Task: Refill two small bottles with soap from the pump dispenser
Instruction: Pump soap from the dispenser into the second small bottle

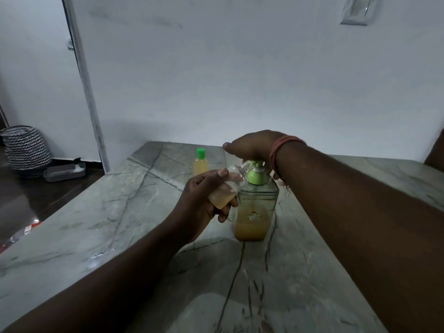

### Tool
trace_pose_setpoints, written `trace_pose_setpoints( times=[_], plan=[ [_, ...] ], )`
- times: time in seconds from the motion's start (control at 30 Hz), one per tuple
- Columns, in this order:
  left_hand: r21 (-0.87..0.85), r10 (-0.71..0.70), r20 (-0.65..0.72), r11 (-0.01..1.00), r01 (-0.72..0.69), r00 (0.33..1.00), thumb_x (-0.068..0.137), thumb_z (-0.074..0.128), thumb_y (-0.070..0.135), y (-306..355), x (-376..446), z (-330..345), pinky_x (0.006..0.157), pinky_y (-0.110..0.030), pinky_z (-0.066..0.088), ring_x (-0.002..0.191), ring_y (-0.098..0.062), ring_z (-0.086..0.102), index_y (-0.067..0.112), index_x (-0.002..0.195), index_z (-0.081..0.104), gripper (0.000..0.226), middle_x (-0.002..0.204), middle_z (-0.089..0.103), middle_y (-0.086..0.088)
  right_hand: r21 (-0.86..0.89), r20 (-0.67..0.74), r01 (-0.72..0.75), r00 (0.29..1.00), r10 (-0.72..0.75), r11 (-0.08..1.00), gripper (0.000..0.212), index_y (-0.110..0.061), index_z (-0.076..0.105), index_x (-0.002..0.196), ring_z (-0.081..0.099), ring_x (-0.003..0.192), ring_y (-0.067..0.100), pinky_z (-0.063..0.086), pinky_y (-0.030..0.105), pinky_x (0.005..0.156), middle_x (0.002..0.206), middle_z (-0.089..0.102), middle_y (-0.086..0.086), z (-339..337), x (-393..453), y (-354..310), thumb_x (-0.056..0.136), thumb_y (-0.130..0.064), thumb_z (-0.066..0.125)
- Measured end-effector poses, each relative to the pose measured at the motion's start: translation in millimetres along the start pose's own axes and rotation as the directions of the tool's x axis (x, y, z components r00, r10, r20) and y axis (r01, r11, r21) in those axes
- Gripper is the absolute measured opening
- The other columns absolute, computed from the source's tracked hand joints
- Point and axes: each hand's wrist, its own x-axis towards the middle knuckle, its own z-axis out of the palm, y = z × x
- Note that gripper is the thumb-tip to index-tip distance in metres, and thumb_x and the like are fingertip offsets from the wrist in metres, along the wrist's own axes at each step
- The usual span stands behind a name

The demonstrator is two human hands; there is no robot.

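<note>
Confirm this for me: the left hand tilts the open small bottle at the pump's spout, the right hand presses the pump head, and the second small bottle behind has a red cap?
Not quite. The head view shows the second small bottle wears a green cap, not red. The rest holds: left hand tilts the open small bottle at the spout, right hand on the pump head.

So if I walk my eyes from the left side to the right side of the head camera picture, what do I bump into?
Zigzag basket → grey tray on the floor → capped small bottle → left hand holding the open small bottle → pump dispenser → red wrist threads → wall switch.
</note>
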Motion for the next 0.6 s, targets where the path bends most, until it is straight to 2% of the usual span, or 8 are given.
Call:
trace_pose_setpoints(
  times=[0.07, 0.1, 0.17, 0.27, 0.37, 0.43, 0.5, 0.6],
  plan=[
    [0.003, -0.003, 0.000, 1.000, 0.003, 1.000, 0.084, 0.064, 0.048, -0.2, 1.0, 0.1, 0.042, -0.024, 0.043, 0.049, -0.018, 0.055, 0.014, 0.099, 0.075, 0.038, 0.070, 0.065, -0.017, 0.061, -0.048, 0.004, 0.999, -0.001, 0.998, 0.041, -0.013, 0.059, 0.126, 0.055, 0.106, 0.026, 0.040, 0.031, 0.081, 0.138, 0.058, 0.010, 2.0, 0.3, 2.7, 0.105, -0.034, 0.031],
    [0.002, -0.004, -0.003, 1.000, 0.004, 1.000, 0.086, 0.064, 0.046, -0.5, 1.5, 0.1, 0.042, -0.024, 0.043, 0.048, -0.017, 0.055, 0.015, 0.097, 0.076, 0.035, 0.069, 0.065, -0.017, 0.100, -0.073, 0.008, 0.997, 0.000, 0.995, 0.035, -0.012, 0.060, 0.114, 0.053, 0.096, 0.025, 0.039, 0.029, 0.072, 0.132, 0.062, 0.010, 3.7, 0.9, 4.7, 0.102, -0.028, 0.031],
    [-0.007, -0.005, -0.011, 1.000, 0.005, 1.000, 0.087, 0.063, 0.044, -0.4, 1.8, 0.3, 0.042, -0.024, 0.043, 0.047, -0.017, 0.054, 0.016, 0.094, 0.077, 0.032, 0.068, 0.065, -0.016, 0.128, -0.078, -0.008, 0.997, 0.018, 0.992, 0.029, -0.011, 0.059, 0.104, 0.050, 0.086, 0.023, 0.035, 0.028, 0.062, 0.125, 0.065, 0.009, 5.9, 2.1, 7.4, 0.099, -0.024, 0.034],
    [0.000, -0.005, -0.001, 1.000, 0.005, 1.000, 0.087, 0.063, 0.046, -0.4, 2.1, 0.0, 0.043, -0.023, 0.042, 0.048, -0.017, 0.054, 0.017, 0.094, 0.077, 0.033, 0.069, 0.065, -0.016, 0.174, -0.071, -0.044, 0.996, 0.057, 0.984, 0.027, -0.012, 0.060, 0.103, 0.052, 0.088, 0.023, 0.037, 0.029, 0.072, 0.121, 0.065, 0.008, 7.5, 4.6, 8.0, 0.098, -0.027, 0.037],
    [0.017, 0.003, 0.001, 1.000, -0.003, 1.000, 0.089, 0.063, 0.045, 0.8, 0.9, 0.2, 0.042, -0.023, 0.042, 0.048, -0.017, 0.054, 0.015, 0.098, 0.076, 0.033, 0.069, 0.064, -0.017, 0.099, -0.078, -0.040, 0.996, 0.048, 0.994, 0.024, -0.013, 0.055, 0.102, 0.051, 0.091, 0.021, 0.035, 0.029, 0.076, 0.126, 0.062, 0.009, 7.2, 6.0, 4.1, 0.100, -0.029, 0.038],
    [0.002, 0.006, -0.002, 1.000, -0.006, 1.000, 0.085, 0.064, 0.047, 1.5, -0.6, 1.4, 0.042, -0.023, 0.042, 0.048, -0.018, 0.055, 0.014, 0.099, 0.076, 0.038, 0.070, 0.064, -0.018, 0.039, -0.058, -0.034, 0.998, 0.036, 0.999, 0.022, -0.016, 0.054, 0.106, 0.052, 0.084, 0.018, 0.037, 0.027, 0.069, 0.127, 0.060, 0.009, 4.4, 6.8, 2.1, 0.101, -0.033, 0.040],
    [0.004, 0.000, -0.005, 1.000, 0.000, 1.000, 0.083, 0.064, 0.049, 1.1, -0.6, 1.4, 0.042, -0.023, 0.042, 0.049, -0.018, 0.055, 0.014, 0.099, 0.076, 0.040, 0.070, 0.064, -0.018, 0.053, -0.024, -0.037, 0.999, 0.039, 0.998, 0.025, -0.016, 0.056, 0.111, 0.054, 0.073, 0.017, 0.040, 0.028, 0.057, 0.118, 0.060, 0.007, 1.3, 6.1, 0.7, 0.102, -0.035, 0.041],
    [0.024, -0.012, -0.003, 1.000, 0.012, 1.000, 0.084, 0.065, 0.047, -0.2, 1.5, 0.7, 0.042, -0.023, 0.043, 0.049, -0.017, 0.055, 0.019, 0.094, 0.077, 0.033, 0.069, 0.064, -0.016, 0.056, -0.085, 0.008, 0.996, -0.004, 0.998, 0.027, -0.014, 0.058, 0.092, 0.054, 0.076, 0.019, 0.037, 0.030, 0.062, 0.120, 0.065, 0.007, 4.1, 9.8, 3.5, 0.099, -0.029, 0.037]
  ],
)
